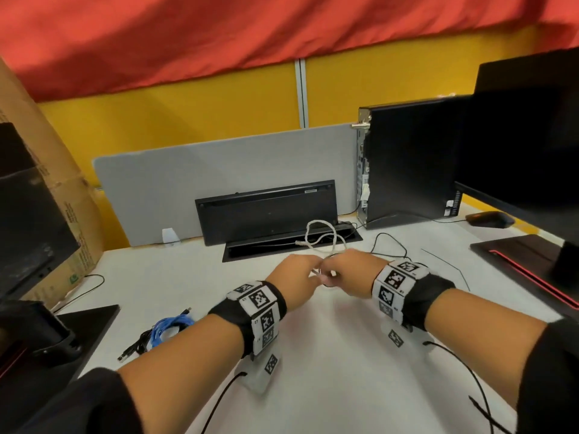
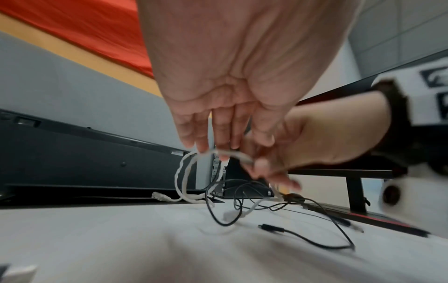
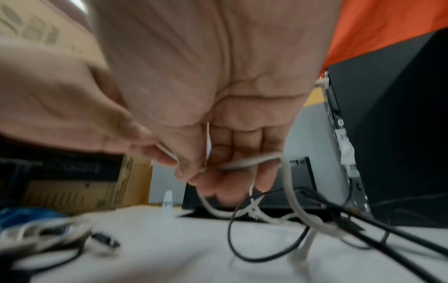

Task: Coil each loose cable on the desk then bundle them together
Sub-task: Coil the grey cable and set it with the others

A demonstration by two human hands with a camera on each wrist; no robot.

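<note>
A white cable (image 1: pixel 305 244) rises in loose loops off the white desk (image 1: pixel 188 277) in front of the keyboard. Both hands meet just before it. My left hand (image 1: pixel 315 270) pinches a strand of the white cable (image 2: pixel 235 153) at its fingertips. My right hand (image 1: pixel 332 275) has its fingers curled round the white cable (image 3: pixel 288 181), which crosses them. A thin black cable (image 1: pixel 380 234) lies loose to the right, with its plug (image 2: pixel 271 228) on the desk. A blue cable bundle (image 1: pixel 170 325), with a black cable beside it, lies at the left.
A black keyboard (image 1: pixel 266 211) leans on the grey partition (image 1: pixel 188 177) behind a cable slot (image 1: pixel 250 250). A PC tower (image 1: pixel 407 164), monitor (image 1: pixel 526 145) and mouse (image 1: pixel 488 219) stand at the right. A cardboard box (image 1: pixel 62 198) and a monitor base (image 1: pixel 84 327) stand left.
</note>
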